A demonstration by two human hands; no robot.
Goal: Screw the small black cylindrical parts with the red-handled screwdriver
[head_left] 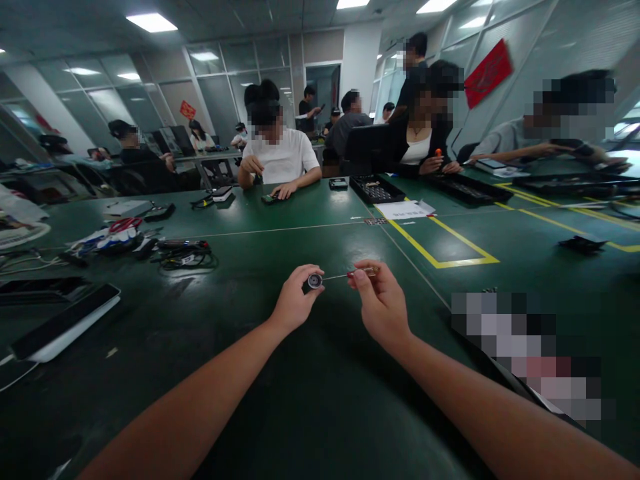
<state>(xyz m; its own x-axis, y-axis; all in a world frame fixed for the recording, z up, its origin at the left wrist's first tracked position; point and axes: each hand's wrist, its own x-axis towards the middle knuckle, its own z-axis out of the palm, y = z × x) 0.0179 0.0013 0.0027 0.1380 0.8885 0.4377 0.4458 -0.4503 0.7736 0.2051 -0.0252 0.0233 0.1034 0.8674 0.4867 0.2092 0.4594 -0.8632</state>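
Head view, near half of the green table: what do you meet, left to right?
Dark-topped white device → black cable bundle → left hand → round part in its fingertips → thin metal shaft of the held tool → right hand → small black object.

The person's left hand (294, 300) and right hand (383, 303) are ungloved. The left forearm (200, 400) and right forearm (490, 400) are bare and smooth-looking, broader toward the picture's lower edge and tapering to slimmer, bare wrists.

Cables (187, 259) on table (240, 300), left of hands (295, 298)
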